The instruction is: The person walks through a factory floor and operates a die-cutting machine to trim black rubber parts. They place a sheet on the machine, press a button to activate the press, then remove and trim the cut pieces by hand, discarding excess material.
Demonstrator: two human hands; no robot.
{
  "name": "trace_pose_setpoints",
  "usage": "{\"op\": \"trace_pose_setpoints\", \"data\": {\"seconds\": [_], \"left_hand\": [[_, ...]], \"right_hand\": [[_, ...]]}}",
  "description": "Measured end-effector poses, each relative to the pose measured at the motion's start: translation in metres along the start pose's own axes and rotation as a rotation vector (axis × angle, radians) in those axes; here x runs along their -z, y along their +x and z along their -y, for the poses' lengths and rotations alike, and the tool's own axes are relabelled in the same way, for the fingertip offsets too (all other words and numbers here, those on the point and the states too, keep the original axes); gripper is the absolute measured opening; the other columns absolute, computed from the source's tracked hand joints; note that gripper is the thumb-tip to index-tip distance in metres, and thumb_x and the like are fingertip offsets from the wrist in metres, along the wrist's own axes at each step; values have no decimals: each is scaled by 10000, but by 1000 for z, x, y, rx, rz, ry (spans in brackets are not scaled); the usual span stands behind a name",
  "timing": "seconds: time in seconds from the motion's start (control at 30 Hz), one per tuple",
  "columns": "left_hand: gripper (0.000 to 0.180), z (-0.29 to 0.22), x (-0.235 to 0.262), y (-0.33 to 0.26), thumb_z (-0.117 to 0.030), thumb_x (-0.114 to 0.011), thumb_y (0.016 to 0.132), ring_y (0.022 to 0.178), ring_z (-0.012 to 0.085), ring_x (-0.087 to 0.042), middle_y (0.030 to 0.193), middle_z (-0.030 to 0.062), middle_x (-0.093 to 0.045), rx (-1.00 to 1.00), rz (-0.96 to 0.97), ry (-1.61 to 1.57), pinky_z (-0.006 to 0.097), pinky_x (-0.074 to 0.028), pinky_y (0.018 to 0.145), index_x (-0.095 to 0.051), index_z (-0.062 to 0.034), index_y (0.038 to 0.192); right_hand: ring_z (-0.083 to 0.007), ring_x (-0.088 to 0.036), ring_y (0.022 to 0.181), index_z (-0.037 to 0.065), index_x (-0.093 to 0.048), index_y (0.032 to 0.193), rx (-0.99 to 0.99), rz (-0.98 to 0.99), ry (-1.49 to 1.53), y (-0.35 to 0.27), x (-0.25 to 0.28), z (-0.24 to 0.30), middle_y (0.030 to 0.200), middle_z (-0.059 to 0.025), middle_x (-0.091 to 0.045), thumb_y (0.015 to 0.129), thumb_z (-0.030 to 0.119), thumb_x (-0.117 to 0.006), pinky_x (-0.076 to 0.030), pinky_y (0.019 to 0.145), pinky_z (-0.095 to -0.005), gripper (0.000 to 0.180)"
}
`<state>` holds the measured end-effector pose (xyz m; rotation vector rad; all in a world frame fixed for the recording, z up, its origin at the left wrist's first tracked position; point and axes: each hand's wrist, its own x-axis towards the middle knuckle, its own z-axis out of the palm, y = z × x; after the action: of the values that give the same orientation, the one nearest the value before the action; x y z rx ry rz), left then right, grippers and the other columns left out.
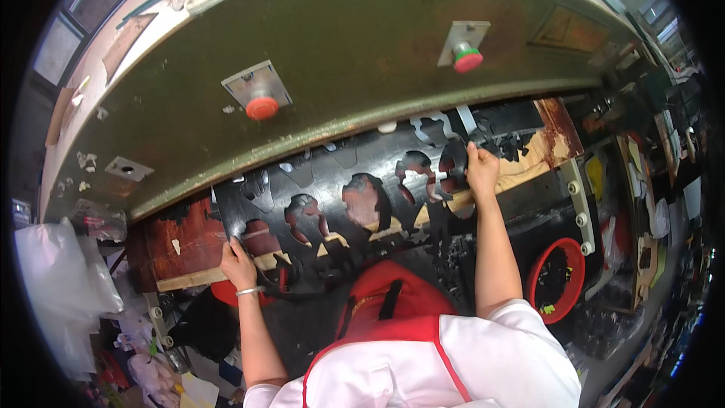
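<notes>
A wide black sheet with several shaped cut-outs stretches between my hands, across a reddish-brown board under the green machine. My left hand, with a bracelet at the wrist, is closed on the sheet's near left edge. On the far right, my right hand pinches the sheet's edge, thumb on top. Through the holes the reddish board and its pale wooden front edge show. Ragged black strips hang from the sheet's near side. A metal cutting die appears to lie by the sheet's far edge, partly under the machine.
The green machine beam spans the far side, with a red push button and a pink-and-green one. A red bucket holding black scraps stands at right. Clear plastic bags hang at left. Rollers line the right side.
</notes>
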<state>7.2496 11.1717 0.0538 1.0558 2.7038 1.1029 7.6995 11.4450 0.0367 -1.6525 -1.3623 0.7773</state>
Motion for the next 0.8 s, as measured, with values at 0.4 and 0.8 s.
{"op": "trace_pose_setpoints", "data": {"seconds": [0.4, 0.8], "left_hand": [[397, 49, 66, -103, -293, -395, 1028, 750, 254, -543, 838, 177, -611, -64, 30, -174, 361, -446, 734, -570, 56, 952], [289, 26, 108, -149, -149, -558, 964, 724, 118, -534, 801, 42, -602, 102, -96, -175, 274, -458, 711, -553, -36, 1230]], "right_hand": [[-351, -641, 810, 26, -660, 1052, 112, -215, -541, -135, 102, 45, 901, -173, -662, 833, 188, -670, -507, 744, -406, 272], [-534, -192, 1318, 117, -392, 1414, 359, 203, -361, -184, 28, 80, 1378, -356, -244, 518, 239, -821, -287, 1096, -531, 1002]]}}
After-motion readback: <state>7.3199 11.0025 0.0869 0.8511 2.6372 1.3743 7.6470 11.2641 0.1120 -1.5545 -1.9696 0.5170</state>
